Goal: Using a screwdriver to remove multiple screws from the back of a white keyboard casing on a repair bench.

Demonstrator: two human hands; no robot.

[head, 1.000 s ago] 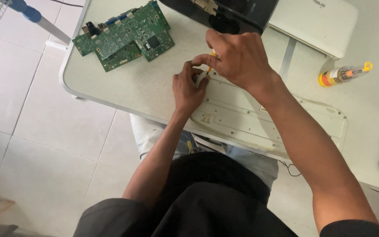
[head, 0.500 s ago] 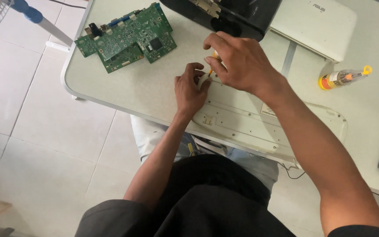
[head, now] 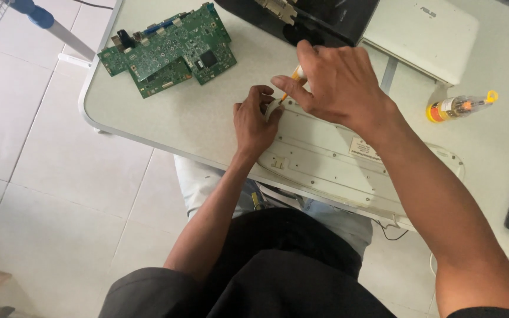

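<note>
Nearest the camera, the keyboard lies underside up on the bench. Its long axis runs from the upper left, by the hands, down to the lower right, and its near long edge overhangs the bench edge above the person's lap.

The left hand rests on the keyboard's left end, fingers curled over the corner and gripping it, wrist toward the person. Just beyond it, the right hand is closed around a small screwdriver with an orange handle. The tool is tilted, tip pointing down and left onto the keyboard's upper left corner, just beside the left fingertips; the handle runs up into the right palm. How the tip meets the casing cannot be told.

The bench is pale with a rounded corner. Farther out on the left lies a green circuit board, well apart from the hands. To the right lies a clear tube with orange ends. At the far edge sit a black casing and a white laptop, lid shut. The floor is of pale tiles; a fan stand shows at upper left.
</note>
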